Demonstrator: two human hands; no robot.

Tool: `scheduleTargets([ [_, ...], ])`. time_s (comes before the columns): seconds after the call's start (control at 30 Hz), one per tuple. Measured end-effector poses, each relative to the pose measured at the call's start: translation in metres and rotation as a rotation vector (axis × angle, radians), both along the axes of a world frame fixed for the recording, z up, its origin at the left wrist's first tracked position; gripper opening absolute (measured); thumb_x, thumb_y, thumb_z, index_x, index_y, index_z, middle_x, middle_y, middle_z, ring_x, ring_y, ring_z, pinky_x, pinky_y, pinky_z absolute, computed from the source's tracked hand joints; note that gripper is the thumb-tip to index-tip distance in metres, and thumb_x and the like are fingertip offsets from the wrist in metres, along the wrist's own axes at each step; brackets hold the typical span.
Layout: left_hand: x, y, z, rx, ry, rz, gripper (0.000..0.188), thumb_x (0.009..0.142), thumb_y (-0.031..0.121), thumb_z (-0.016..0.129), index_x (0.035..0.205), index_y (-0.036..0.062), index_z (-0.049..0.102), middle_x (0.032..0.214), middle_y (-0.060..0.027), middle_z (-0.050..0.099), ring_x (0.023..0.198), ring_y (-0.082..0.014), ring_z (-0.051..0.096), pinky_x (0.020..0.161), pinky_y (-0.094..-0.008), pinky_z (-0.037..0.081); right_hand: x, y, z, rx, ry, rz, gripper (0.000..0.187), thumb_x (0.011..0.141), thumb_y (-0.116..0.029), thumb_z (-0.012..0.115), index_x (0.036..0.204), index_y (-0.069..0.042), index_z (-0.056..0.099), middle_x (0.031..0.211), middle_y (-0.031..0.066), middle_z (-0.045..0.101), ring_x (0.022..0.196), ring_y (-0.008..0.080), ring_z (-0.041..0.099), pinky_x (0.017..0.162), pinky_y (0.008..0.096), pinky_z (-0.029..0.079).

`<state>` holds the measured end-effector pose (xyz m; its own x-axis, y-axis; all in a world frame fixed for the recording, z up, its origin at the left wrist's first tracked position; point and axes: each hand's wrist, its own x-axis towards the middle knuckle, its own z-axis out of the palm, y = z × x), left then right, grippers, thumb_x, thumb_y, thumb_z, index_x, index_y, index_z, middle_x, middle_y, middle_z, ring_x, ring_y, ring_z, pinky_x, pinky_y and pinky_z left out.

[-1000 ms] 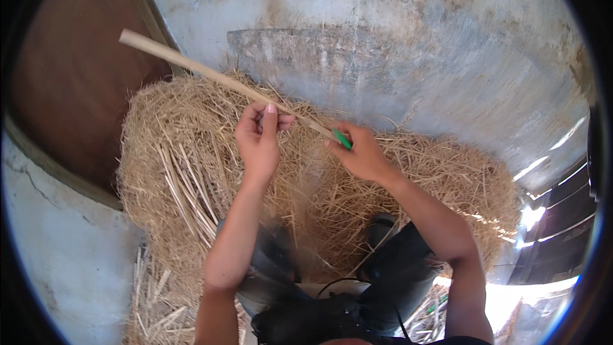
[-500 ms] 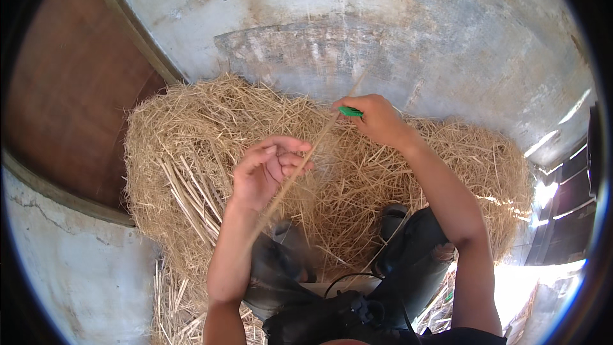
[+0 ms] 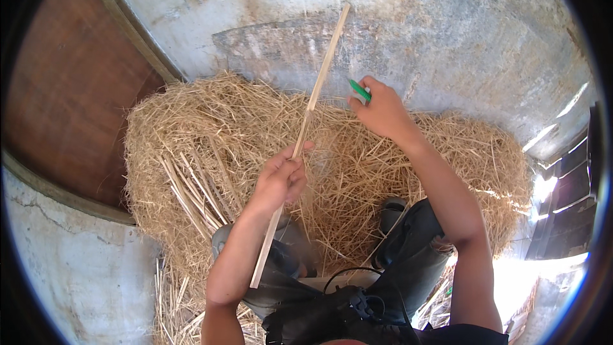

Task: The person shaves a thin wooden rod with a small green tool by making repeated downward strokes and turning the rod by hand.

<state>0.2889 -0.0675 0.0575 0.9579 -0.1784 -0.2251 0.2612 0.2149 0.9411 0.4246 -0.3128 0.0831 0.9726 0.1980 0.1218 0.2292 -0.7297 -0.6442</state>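
A long pale strip of split bamboo point(image 3: 322, 70) runs slantwise from over my lap up in front of the wall. About midway along its length, my left hand point(image 3: 276, 182) is closed round it, fingers wrapped on the strip. My right hand point(image 3: 383, 110), farther off and to the right, grips a small green-handled knife point(image 3: 360, 91) that points up and left. The knife and the strip are apart. Most of the knife's handle is hidden in my fingers, and its blade is hard to make out.
A thick heap of straw-like shavings point(image 3: 217, 112) spreads around my feet. Several more bamboo strips point(image 3: 191, 191) lie on it at the left. Behind stands a stained grey wall point(image 3: 396, 32), with a brown panel point(image 3: 70, 89) at far left. Dark slats point(image 3: 565, 198) are at the right.
The strip has been raised and turned more upright, and my left fingers have closed round it. My right hand and the knife have moved off the strip, slightly right.
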Motion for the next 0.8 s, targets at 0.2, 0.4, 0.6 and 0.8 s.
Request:
scheduleTargets([
  [0.2,0.000,0.004,0.000,-0.129,-0.035,0.007,0.043,0.107,0.007,0.042,0.148,0.0025,0.051,0.070,0.0037,0.039,0.047,-0.0066,0.034,0.041,-0.0241,0.026,-0.015,-0.002,-0.006,0.061,0.130,0.167,0.033,0.100,-0.021,0.064,0.127,-0.003,0.058,0.088,0.0160,0.067,0.074,0.0249,0.065,0.069,0.0429,0.049],
  [0.4,0.001,-0.003,-0.004,-0.039,-0.089,0.052,0.046,0.107,0.009,0.043,0.152,0.0035,0.049,0.066,0.0041,0.037,0.044,-0.0065,0.035,0.039,-0.0234,0.027,-0.023,0.003,-0.002,0.224,0.009,0.286,0.032,0.099,-0.023,0.065,0.122,-0.002,0.060,0.077,0.0177,0.066,0.067,0.0304,0.066,0.065,0.0457,0.049],
  [0.6,0.004,-0.015,-0.014,0.101,-0.189,0.109,0.055,0.109,0.013,0.049,0.162,0.0075,0.039,0.063,0.0055,0.038,0.047,-0.0059,0.036,0.042,-0.0231,0.028,-0.036,0.022,-0.009,0.008,-0.020,0.286,0.032,0.094,-0.030,0.069,0.089,0.001,0.070,0.073,0.0206,0.067,0.067,0.0374,0.068,0.065,0.0492,0.053],
  [0.8,0.002,-0.027,-0.017,0.191,-0.190,0.146,0.058,0.109,0.011,0.051,0.164,0.0056,0.034,0.064,0.0069,0.040,0.051,-0.0047,0.037,0.046,-0.0226,0.032,-0.038,0.037,-0.015,-0.124,-0.046,0.191,0.029,0.085,-0.023,0.070,0.074,0.004,0.071,0.071,0.0276,0.067,0.068,0.0446,0.068,0.065,0.0529,0.054],
])
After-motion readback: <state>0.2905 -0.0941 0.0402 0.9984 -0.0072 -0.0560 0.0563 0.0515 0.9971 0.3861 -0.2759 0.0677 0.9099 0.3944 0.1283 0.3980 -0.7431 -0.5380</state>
